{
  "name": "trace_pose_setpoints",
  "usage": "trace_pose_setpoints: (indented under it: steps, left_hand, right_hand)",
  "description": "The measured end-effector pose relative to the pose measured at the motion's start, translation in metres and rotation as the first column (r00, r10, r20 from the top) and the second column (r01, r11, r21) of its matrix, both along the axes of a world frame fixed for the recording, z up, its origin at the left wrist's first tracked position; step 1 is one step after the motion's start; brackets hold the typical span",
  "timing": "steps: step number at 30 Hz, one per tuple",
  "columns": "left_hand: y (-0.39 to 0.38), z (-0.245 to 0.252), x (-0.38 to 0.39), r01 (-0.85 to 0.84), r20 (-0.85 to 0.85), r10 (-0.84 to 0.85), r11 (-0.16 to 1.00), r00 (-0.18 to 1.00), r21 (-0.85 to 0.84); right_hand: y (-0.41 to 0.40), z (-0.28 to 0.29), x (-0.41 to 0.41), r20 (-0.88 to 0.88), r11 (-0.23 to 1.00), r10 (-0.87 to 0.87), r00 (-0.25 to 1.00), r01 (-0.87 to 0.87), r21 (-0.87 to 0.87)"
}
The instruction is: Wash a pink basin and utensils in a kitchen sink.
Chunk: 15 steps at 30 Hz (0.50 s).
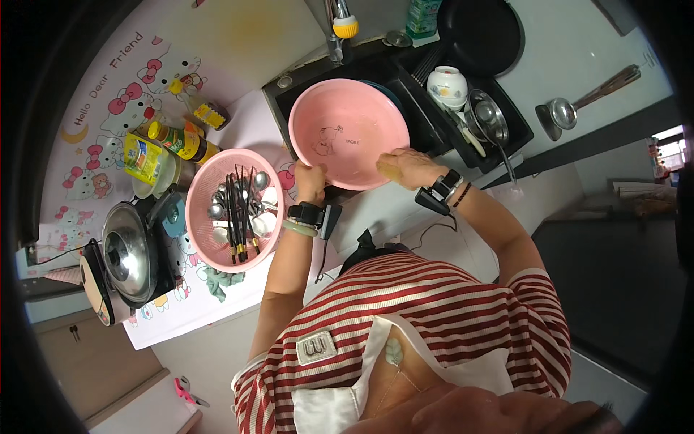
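Note:
A pink plastic basin point(347, 135) with a small printed cartoon figure sits tilted over the dark sink point(283, 103). My left hand point(310, 182) grips its near-left rim. On the near-right rim rests my right hand point(415, 167), its fingers over a yellowish pad point(387, 167) that looks like a sponge, pressed against the basin wall. Part of a blue-green bowl point(386, 92) shows behind the basin. Left of my left hand stands a pink colander point(193, 217) holding black chopsticks point(238, 217), metal spoons point(261, 180) and white ceramic spoons point(264, 223).
A faucet point(336, 32) rises behind the sink. At the right are a white bowl point(447, 87), a metal strainer or ladle point(490, 116), a knife point(470, 138) and a black frying pan point(482, 35). Sauce bottles point(181, 141), a lidded pan point(129, 252) and a grey-green cloth point(221, 281) lie left.

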State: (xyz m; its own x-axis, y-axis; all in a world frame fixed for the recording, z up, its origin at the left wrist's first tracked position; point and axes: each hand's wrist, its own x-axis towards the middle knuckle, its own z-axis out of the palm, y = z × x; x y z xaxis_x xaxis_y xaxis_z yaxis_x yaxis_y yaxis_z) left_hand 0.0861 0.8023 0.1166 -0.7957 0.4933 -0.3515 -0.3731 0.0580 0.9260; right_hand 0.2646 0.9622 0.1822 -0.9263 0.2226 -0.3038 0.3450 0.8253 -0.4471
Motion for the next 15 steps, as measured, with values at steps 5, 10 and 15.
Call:
trace_pose_setpoints:
  steps: [5, 10, 15]
  left_hand:
    - [0.000, 0.014, 0.000, 0.024, 0.012, -0.024, 1.000, 1.000, -0.005]
    - [-0.010, 0.018, 0.001, 0.069, -0.115, -0.063, 0.996, 0.991, 0.048]
    - [-0.020, 0.031, 0.009, 0.067, -0.087, -0.059, 0.994, 0.994, 0.085]
  right_hand:
    - [0.003, 0.011, -0.025, -0.096, 0.938, 0.233, 0.968, -0.250, -0.239]
    - [0.018, -0.012, -0.061, 0.131, 0.802, 0.595, 0.793, -0.576, -0.156]
    - [0.003, -0.031, -0.085, -0.289, 0.736, 0.621, 0.728, -0.669, -0.106]
